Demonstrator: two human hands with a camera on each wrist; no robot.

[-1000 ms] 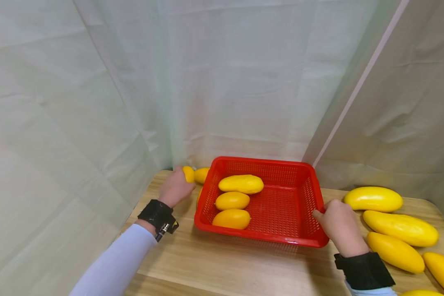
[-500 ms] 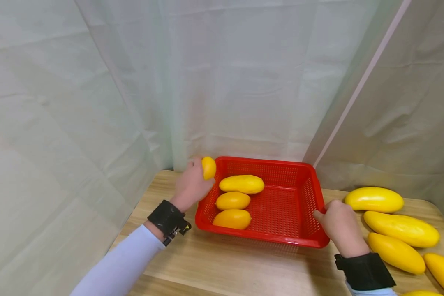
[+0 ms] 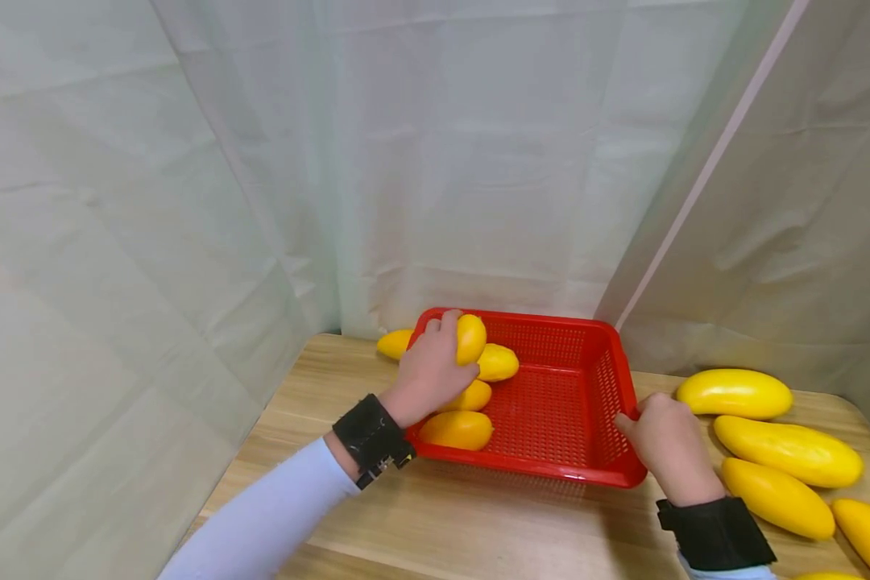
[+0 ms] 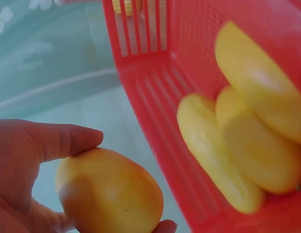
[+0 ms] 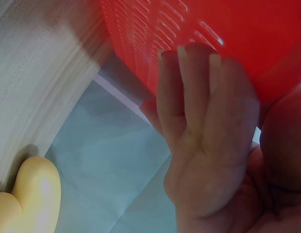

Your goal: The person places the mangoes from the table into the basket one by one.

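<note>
My left hand [image 3: 429,372] pinches a yellow-orange mango [image 3: 471,339] between thumb and fingers, held over the left part of a red plastic basket [image 3: 544,411]. In the left wrist view the mango [image 4: 111,191] shows close up, with a fingertip at its lower side. Below the hand, inside the basket, lie a longer yellow fruit [image 3: 499,363] and two mangoes, a middle one [image 3: 476,395] and a front one [image 3: 457,431]; the hand partly covers them. My right hand [image 3: 670,447] grips the basket's right rim, thumb on top, with fingers [image 5: 220,111] against the outer wall.
Several large, long yellow fruits [image 3: 790,451] lie on the wooden table [image 3: 493,524] to the right, close to my right wrist. Another yellow fruit [image 3: 394,345] lies behind the basket's left rim. A pale curtain [image 3: 478,177] hangs around the table's back and sides.
My left hand has lifted the mango from the table at the basket's left and carried it rightward over the rim. My right hand and the basket have stayed in place.
</note>
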